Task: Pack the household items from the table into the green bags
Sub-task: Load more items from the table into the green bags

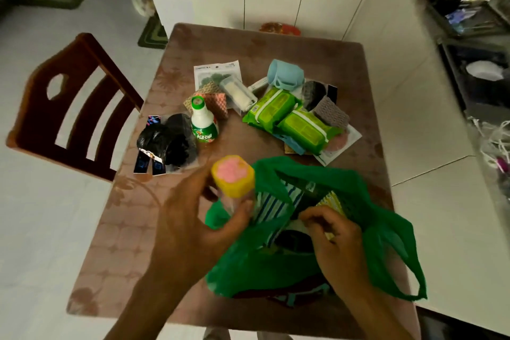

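At table's near edge, left hand point(193, 218) wrapped round yellow-capped bottle point(233, 176), upright, cap toward camera, beside green bag point(358, 201); right hand point(336, 237) pinching bag's rim, striped cloth point(273, 205) and yellow packet point(332, 203) inside.

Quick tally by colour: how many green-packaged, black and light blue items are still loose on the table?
Green wipe packs: 2
Green-and-white plastic bottle: 1
Black bag rolls: 2
Light blue plastic cup: 1
Total: 6
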